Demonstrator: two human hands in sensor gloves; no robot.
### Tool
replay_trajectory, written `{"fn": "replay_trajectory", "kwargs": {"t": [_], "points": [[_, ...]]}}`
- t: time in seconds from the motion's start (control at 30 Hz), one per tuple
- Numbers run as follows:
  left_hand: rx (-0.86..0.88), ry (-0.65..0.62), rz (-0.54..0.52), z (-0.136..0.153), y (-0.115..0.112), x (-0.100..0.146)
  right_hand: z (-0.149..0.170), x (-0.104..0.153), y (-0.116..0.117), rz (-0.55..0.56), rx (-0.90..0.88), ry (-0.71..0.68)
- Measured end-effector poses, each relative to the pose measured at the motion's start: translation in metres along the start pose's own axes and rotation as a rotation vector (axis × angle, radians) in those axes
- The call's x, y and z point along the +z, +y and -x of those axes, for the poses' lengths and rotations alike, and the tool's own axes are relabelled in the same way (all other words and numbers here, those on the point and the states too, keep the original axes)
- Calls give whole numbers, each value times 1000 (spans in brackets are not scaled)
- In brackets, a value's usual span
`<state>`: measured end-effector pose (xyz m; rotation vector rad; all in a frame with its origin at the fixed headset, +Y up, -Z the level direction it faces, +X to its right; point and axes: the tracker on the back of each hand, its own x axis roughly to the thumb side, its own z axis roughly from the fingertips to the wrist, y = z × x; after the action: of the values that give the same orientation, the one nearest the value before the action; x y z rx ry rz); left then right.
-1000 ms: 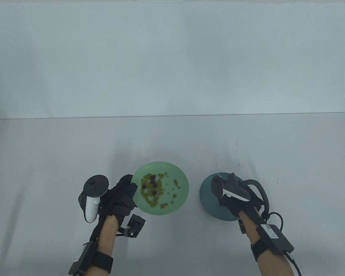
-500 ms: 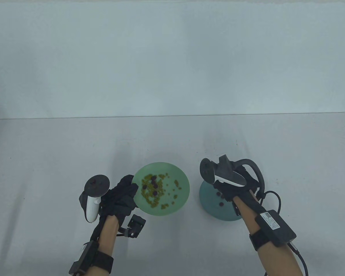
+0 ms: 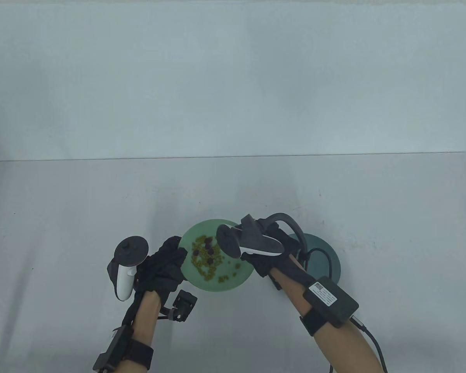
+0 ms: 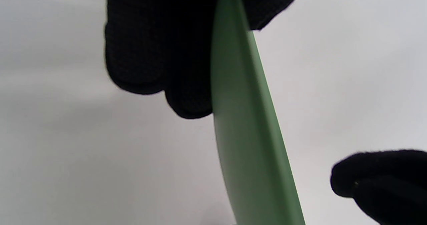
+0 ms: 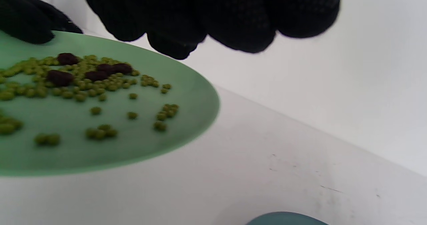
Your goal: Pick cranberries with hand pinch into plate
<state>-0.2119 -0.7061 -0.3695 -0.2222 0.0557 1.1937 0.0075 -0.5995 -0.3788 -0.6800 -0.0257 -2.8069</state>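
A light green plate (image 3: 221, 284) carries several dark cranberries (image 3: 207, 245) among many green peas (image 3: 206, 268). My left hand (image 3: 175, 253) grips its left rim; in the left wrist view my fingers (image 4: 156, 51) clasp the plate's edge (image 4: 247, 135). My right hand (image 3: 262, 265) hovers over the plate's right side, its fingertips hidden under the tracker. In the right wrist view its fingers (image 5: 213, 21) hang bunched and empty above the plate (image 5: 133, 151), to the right of the cranberries (image 5: 96, 71). A dark teal plate (image 3: 328, 268) lies to the right, partly behind my right forearm.
The table (image 3: 62, 217) is pale grey, with a white wall behind its far edge. The teal plate's rim shows at the bottom of the right wrist view (image 5: 287, 219). My right fingertip shows at the lower right of the left wrist view (image 4: 377, 181).
My right hand has left the teal plate, where cranberries lay half a second ago, and moved left to over the green plate. My left hand and the green plate have stayed put.
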Motion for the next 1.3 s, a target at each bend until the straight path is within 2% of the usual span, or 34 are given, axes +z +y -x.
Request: {"fn": "replay_trajectory", "kwargs": {"t": [0.37, 0.77, 1.3], "points": [[-2, -1, 6, -1, -2, 0, -36, -9, 10, -14, -23, -122], [9, 1, 4, -1, -1, 1, -42, -8, 24, 15, 14, -159], [20, 3, 11, -1, 0, 1, -47, -11, 24, 17, -2, -181]]}}
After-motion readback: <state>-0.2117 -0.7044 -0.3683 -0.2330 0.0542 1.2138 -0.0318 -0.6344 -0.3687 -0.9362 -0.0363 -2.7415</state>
